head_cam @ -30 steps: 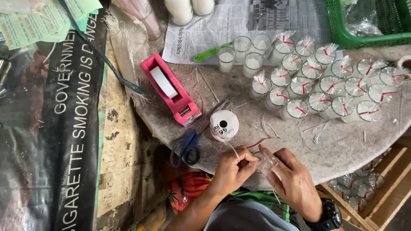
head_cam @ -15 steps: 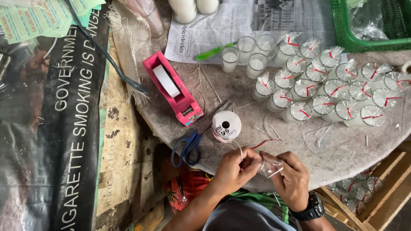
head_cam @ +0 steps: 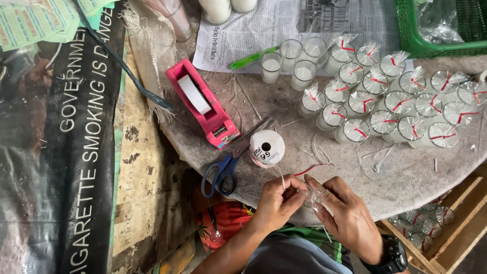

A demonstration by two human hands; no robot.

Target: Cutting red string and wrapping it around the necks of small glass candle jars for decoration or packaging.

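My left hand (head_cam: 278,201) and my right hand (head_cam: 346,213) meet at the near edge of a round table (head_cam: 406,177). Between them they pinch a small object wrapped in clear plastic (head_cam: 314,195). A thin white string runs from my left fingers up to a white spool (head_cam: 267,148), and a red tie (head_cam: 310,169) lies just above my hands. Blue-handled scissors (head_cam: 223,171) rest left of the spool.
A pink tape dispenser (head_cam: 202,104) sits at the table's left. Several wrapped candle cups with red ties (head_cam: 385,99) crowd the right side, three unwrapped ones (head_cam: 291,63) behind. A green basket (head_cam: 441,25) stands far right. More wrapped cups fill a wooden crate (head_cam: 431,223) below.
My hands have drawn closer together around the plastic-wrapped object, and the view has shifted slightly.
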